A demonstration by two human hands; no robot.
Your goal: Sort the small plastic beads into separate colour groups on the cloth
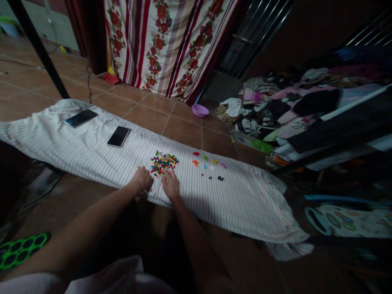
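Note:
A heap of small multicoloured bead-like pieces point(164, 162) lies on a striped cloth point(239, 204). At its near left edge rests my left hand point(142, 179), with its fingers curled in; what they hold, if anything, is hidden. My right hand point(171, 184) has bent fingertips brought together at the near right edge of the heap, and any piece between them is too small to make out. Right of the heap sit little groups sorted by colour: red point(196, 154), orange point(195, 163), green point(205, 157), yellow point(214, 161), blue point(205, 166), pink point(223, 165) and black point(221, 178).
Two dark-screened devices, a phone point(119, 136) and a larger one point(80, 118), lie on the cloth to the left. Beyond stand a purple basin point(200, 110) and a floral curtain point(165, 45). Piled clothes point(281, 102) fill the right side. A black pole point(39, 49) slants at upper left.

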